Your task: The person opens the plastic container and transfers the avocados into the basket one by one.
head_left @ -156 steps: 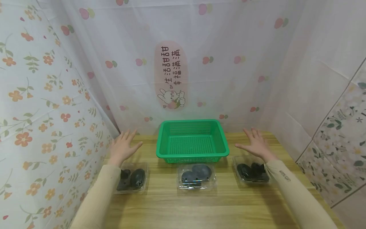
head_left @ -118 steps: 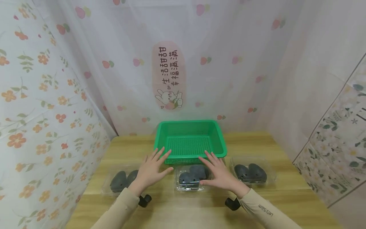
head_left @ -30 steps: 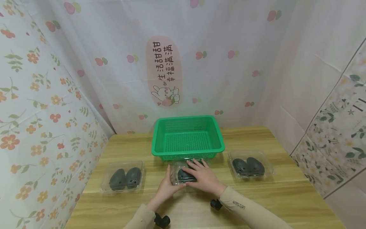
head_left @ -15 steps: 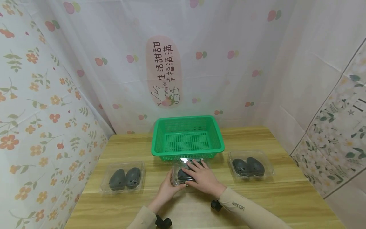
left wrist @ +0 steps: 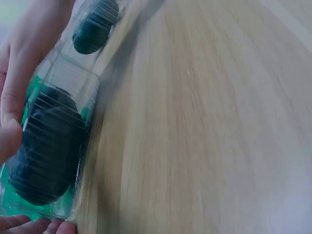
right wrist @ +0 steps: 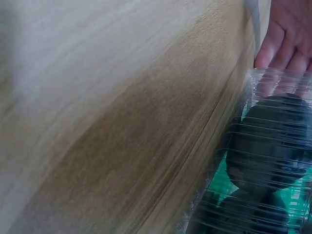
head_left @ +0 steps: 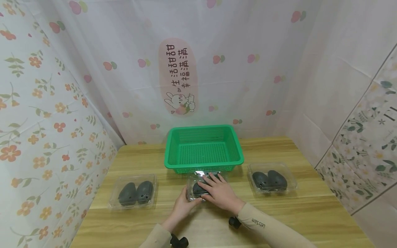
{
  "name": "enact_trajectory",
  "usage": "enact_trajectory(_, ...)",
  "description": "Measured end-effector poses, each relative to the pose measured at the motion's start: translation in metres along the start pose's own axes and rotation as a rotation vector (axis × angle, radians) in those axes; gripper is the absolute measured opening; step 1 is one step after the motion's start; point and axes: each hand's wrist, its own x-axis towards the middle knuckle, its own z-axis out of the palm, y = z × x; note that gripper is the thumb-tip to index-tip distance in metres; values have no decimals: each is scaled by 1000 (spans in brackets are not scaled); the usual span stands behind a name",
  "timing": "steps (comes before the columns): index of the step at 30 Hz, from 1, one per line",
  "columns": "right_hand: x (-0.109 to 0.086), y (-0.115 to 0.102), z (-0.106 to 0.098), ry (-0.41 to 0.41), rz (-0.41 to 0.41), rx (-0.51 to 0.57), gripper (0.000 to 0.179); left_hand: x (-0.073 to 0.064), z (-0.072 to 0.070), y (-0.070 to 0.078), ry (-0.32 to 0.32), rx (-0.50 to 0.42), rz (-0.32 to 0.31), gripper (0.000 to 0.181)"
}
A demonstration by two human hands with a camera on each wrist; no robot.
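In the head view a clear plastic clamshell box (head_left: 194,197) with dark, smooth oval things (head_left: 200,189) inside sits in front of the green basket. My left hand (head_left: 183,205) grips its left front corner, thumb toward the front edge and fingers along the left end; the right wrist view shows those fingertips (right wrist: 282,56) right at the box's end. Laid across the lid is my right hand (head_left: 221,193), its fingers spread and straight, covering much of the box. Through the ribbed plastic in the left wrist view, the dark ovals (left wrist: 46,156) show close up.
Behind the box stands a green perforated basket (head_left: 203,167) with nothing in it. Similar clear boxes, each with two dark ovals, lie at left (head_left: 114,199) and right (head_left: 291,179) on the wooden table (head_left: 273,220). Patterned curtains (head_left: 130,86) enclose the back and sides.
Both hands came from wide apart over the outer boxes inward to the middle box. During the last second the left fingers closed in slightly on its left end; the right hand stayed on the lid.
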Motion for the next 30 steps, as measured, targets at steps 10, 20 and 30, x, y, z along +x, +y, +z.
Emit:
enact_trajectory(10, 1, -1, 3, -30, 12, -22, 50, -4, 4, 5, -5, -76, -25, 72)
enact_trajectory(20, 3, -1, 1, -36, 22, -11, 48, -6, 5, 8, -11, -60, -50, 72)
enact_trajectory(30, 6, 1, -9, -23, 53, 115, 45, -7, 3, 12, -14, -76, -70, 75)
